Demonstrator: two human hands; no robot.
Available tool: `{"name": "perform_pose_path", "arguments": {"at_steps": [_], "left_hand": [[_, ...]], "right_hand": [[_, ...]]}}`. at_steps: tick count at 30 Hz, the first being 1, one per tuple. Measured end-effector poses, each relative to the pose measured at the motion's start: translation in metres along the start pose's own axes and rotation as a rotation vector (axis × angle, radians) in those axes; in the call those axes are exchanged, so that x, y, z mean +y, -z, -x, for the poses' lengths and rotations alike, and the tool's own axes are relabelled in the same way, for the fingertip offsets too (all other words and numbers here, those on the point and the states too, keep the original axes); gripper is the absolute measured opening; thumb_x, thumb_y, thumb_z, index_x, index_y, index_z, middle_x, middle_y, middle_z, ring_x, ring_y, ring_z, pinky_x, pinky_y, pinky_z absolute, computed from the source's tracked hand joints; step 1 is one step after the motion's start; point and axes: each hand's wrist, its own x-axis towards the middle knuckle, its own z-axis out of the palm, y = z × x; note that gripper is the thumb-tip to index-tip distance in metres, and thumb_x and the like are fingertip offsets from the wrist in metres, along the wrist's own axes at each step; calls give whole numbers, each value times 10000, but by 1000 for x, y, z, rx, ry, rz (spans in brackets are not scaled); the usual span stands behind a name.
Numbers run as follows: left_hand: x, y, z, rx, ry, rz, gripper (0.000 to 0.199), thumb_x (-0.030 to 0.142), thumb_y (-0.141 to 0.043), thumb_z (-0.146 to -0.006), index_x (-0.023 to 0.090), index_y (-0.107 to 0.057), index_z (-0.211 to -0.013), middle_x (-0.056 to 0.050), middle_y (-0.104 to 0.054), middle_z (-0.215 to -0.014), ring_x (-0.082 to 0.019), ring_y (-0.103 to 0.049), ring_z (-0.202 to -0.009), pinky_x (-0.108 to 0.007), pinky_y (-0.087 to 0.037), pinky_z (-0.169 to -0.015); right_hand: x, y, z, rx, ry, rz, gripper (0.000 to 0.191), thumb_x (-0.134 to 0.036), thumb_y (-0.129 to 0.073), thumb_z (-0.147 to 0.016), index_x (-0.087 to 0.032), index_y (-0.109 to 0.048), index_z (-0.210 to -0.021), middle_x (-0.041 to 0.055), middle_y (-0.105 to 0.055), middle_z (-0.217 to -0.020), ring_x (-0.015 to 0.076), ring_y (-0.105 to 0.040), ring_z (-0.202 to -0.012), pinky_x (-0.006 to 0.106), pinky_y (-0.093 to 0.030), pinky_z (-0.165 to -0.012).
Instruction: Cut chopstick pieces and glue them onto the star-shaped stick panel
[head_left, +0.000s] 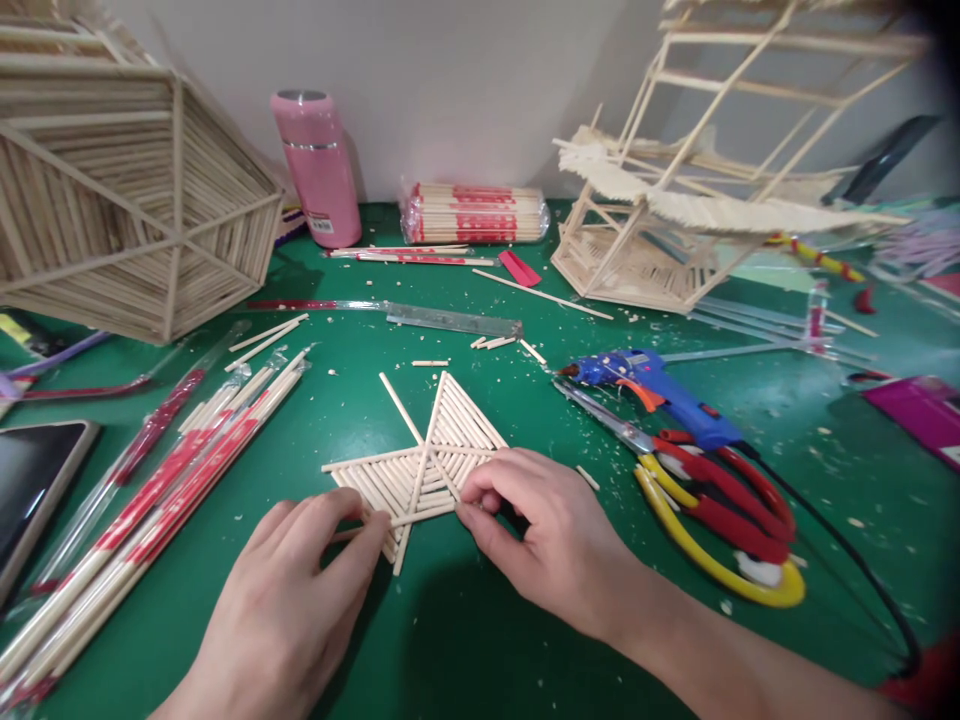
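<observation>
The left hand [292,580] and right hand [544,530] each have thumb and fingers closed on a short wooden stick [424,515], one near either end. It crosses the near side of a spoked stick frame [427,450], which lies on the green table [532,410] between and just beyond the fingers. Red printing on the wrapped chopsticks [180,480] and chopstick bundle [476,213] is too blurred to read, like the pink thermos's [319,175] white label [320,223].
</observation>
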Motion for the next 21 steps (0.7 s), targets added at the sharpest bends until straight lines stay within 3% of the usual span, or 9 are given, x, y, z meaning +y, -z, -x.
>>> {"name": "perform_pose_path", "arguments": {"at_steps": [5,10,21], "left_hand": [[3,-1,-3,56,18,-14,211,140,-397,-839,186,-597,-889,-77,-613,-808,-195,-532,-644,-353,-402,-600],[9,0,-6,2,49,-15,196,88,-450,-819,212,-578,-901,-48,-630,-797,-232,-549,-719,-458,-323,-715],[17,-1,-16,-14,164,176,128,155,-475,-838,235,-575,-839,-9,-614,-760,-205,-505,-749,-415,-303,-737]], "right_hand": [[1,-1,-1,-3,0,17,108,-147,-493,-808,-192,-520,-713,-21,-534,-663,112,-480,-629,248,-355,-584],[2,-1,1,-9,-5,7,117,-145,-486,-815,-197,-518,-716,-21,-537,-673,117,-476,-636,255,-347,-588],[3,-1,-1,-14,3,1,117,-143,-500,-816,-191,-507,-709,-30,-528,-673,106,-462,-646,243,-320,-595]]}}
